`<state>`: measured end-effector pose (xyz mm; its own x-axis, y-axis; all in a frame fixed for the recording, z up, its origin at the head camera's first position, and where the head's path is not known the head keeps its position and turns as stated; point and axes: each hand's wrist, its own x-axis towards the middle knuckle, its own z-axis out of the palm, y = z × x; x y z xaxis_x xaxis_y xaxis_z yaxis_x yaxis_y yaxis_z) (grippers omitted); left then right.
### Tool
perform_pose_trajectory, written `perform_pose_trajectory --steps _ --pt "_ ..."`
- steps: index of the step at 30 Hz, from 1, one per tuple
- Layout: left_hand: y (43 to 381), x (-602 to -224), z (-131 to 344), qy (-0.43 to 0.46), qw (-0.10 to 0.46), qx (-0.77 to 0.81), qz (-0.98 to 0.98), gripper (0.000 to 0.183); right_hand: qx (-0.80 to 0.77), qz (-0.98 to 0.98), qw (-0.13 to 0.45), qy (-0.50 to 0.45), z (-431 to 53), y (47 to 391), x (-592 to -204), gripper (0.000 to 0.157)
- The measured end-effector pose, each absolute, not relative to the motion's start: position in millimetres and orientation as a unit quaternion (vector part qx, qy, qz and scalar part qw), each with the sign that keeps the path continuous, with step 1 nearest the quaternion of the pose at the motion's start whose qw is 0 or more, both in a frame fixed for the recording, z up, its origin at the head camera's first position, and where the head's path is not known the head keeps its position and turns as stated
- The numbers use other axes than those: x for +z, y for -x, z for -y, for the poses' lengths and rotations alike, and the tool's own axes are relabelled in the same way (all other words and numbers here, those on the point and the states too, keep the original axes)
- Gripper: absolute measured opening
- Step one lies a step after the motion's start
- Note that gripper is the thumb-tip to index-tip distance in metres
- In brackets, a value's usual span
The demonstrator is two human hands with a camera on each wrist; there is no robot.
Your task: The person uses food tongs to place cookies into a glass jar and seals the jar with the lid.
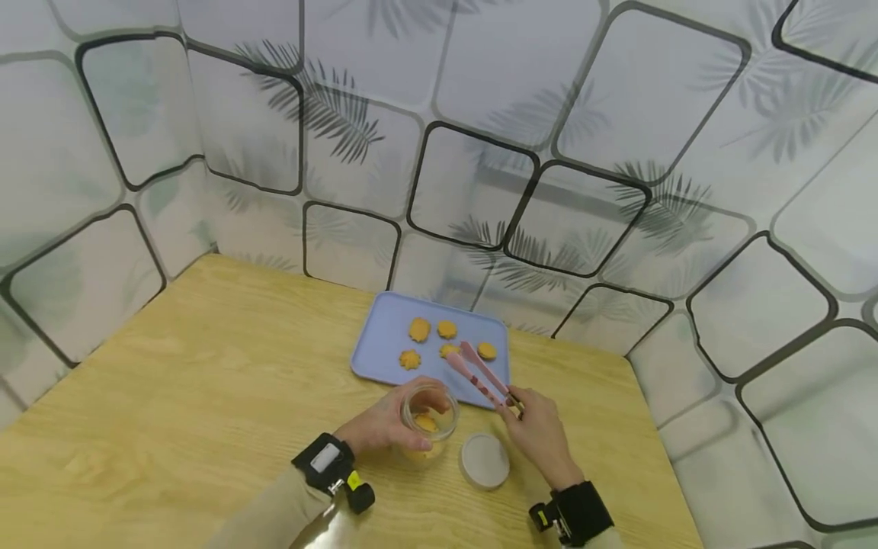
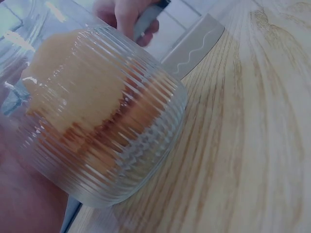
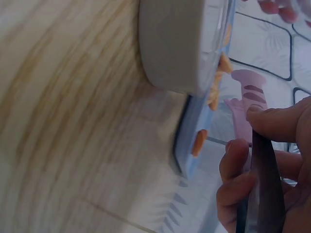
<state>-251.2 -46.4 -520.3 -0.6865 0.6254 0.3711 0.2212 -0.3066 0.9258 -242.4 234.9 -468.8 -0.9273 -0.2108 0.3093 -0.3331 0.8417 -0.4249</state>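
Note:
My left hand (image 1: 379,421) grips a ribbed clear glass jar (image 2: 146,172) just above or on the table; its open mouth faces up in the head view. Orange-brown cookies (image 2: 77,87) lie inside the jar. In my right hand (image 1: 539,433) is a pair of tongs (image 1: 478,375) with pink tips and dark metal handles, pinched between thumb and fingers. The tong tips are slightly apart and point over a blue tray (image 1: 381,328), near one cookie (image 1: 449,351). Whether they touch that cookie, I cannot tell.
Several more cookies (image 1: 420,329) are spread on the tray. A round pale lid (image 1: 485,460) lies on the wooden table (image 1: 206,381) between the jar and my right hand. Patterned curtain-like walls (image 1: 357,244) stand behind the table and at both sides.

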Motion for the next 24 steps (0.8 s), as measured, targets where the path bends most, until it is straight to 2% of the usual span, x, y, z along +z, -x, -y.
perform_pose_trajectory --steps 4,16,24 --pt "252.1 -520.0 44.4 -0.375 0.146 0.717 -0.569 0.075 0.232 0.958 0.116 -0.126 -234.6 256.5 -479.1 0.016" --pt "253.0 -521.3 45.0 -0.376 0.147 0.725 -0.558 0.076 0.221 0.965 0.082 -0.11 -224.0 276.4 -478.9 0.018" --pt "254.9 -522.2 45.6 -0.379 0.148 0.724 -0.557 0.076 0.218 0.968 0.07 -0.098 -221.6 279.7 -478.7 0.03"
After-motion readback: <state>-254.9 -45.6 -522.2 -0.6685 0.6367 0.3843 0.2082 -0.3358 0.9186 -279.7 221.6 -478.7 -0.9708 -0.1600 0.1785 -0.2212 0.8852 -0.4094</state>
